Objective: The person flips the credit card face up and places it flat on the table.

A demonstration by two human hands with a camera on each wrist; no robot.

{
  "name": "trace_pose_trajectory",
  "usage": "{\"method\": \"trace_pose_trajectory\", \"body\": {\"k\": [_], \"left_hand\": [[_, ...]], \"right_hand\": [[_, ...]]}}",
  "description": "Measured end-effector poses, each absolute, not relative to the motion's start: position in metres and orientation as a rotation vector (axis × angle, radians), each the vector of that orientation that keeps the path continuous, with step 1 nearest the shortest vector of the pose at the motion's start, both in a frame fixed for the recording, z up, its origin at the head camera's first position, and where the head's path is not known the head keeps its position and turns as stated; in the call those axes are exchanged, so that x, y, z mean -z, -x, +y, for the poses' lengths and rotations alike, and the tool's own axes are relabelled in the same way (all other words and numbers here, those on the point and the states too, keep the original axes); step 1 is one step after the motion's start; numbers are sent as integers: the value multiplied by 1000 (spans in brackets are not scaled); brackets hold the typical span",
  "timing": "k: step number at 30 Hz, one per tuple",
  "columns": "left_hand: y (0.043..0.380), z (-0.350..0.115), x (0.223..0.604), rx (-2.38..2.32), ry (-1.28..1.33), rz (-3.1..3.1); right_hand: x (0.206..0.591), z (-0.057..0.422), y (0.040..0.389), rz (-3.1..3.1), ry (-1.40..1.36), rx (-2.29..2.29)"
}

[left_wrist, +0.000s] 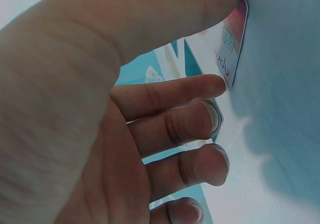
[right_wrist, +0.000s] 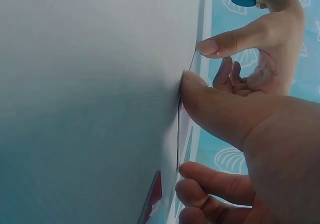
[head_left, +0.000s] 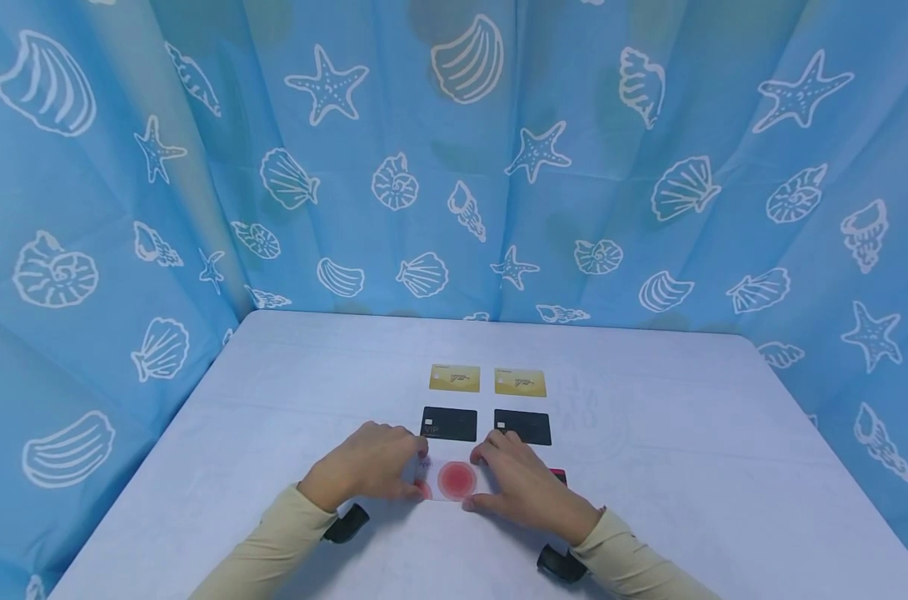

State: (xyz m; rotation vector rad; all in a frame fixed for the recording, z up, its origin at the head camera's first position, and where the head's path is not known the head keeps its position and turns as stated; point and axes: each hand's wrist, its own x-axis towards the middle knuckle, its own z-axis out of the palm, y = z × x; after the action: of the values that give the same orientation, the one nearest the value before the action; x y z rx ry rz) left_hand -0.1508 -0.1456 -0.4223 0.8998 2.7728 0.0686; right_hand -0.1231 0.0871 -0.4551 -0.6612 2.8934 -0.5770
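Note:
A white bank card (head_left: 456,481) with red circles lies near the front middle of the table, between both hands. My left hand (head_left: 371,462) holds its left end, thumb at the near edge and forefinger at the far edge. In the left wrist view the card (left_wrist: 231,34) shows a chip and some print, and the other fingers are loosely bent. My right hand (head_left: 525,487) grips the right end the same way, thumb near and forefinger far. Partly hidden behind the right hand is a red-and-dark card (head_left: 559,477).
Beyond the hands lie two black cards, left (head_left: 449,424) and right (head_left: 531,428), the right one partly covered by fingers. Two gold cards, left (head_left: 455,378) and right (head_left: 520,382), lie behind them. A blue shell-print curtain (head_left: 454,158) surrounds the white table (head_left: 311,350).

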Motion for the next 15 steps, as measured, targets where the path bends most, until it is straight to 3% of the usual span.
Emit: {"method": "trace_pose_trajectory", "body": {"k": [15], "left_hand": [[152, -146, 421, -107, -894, 2762]], "right_hand": [[448, 89, 121, 2900, 637, 597]]}}
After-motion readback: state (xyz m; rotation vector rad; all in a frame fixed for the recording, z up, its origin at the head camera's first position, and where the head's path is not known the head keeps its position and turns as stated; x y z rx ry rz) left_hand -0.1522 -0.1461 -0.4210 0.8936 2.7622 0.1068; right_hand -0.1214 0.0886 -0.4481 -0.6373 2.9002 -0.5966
